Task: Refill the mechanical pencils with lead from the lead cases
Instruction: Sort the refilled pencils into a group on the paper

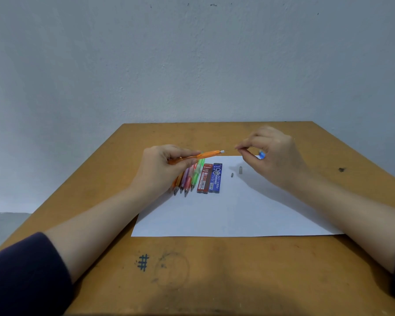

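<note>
Orange pencil in left hand, spare pencils partly hidden, lead cases, caps

Soft, dimmish light is falling evenly; a faint shadow is darkening the table at six o'clock; edges are bowing slightly.

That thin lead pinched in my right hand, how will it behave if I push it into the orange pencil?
The lead looks hair-thin and spans unsupported between right hand and orange pencil, so it probably snaps if pushed crooked. Likely almost weightless, so easy to drop unnoticed.
</note>
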